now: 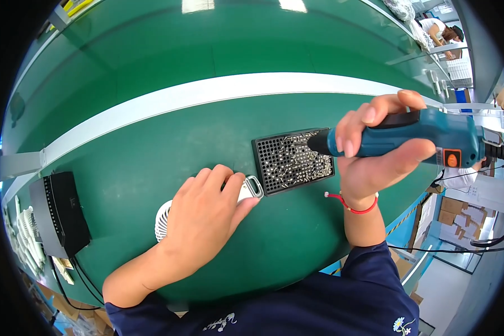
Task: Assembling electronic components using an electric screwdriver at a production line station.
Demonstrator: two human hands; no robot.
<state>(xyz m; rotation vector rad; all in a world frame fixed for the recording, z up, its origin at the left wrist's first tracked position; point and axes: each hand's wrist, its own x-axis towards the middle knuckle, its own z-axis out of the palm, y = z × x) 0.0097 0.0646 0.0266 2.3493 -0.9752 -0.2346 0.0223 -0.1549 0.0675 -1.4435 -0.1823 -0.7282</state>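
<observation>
On the green table, my left hand (204, 215) is closed over a small white handheld fan (162, 219), palm down. The fan's slotted round head shows to the left of my wrist, and a loop at its other end sticks out past my thumb; the middle is hidden under my fingers. My right hand (375, 154) grips a teal electric screwdriver (395, 137) with an orange switch, held almost level. Its dark nose points left, over a black perforated tray (256, 159) of small silver screws (302, 162). Whether the tip touches a screw, I cannot tell.
A black box-shaped device (67, 215) with cables stands at the left of the table. White parts (28, 238) lie beyond it. Across the far side runs a white rail (218, 87). A cable leaves the screwdriver's rear at right. Another person (439, 33) works far right.
</observation>
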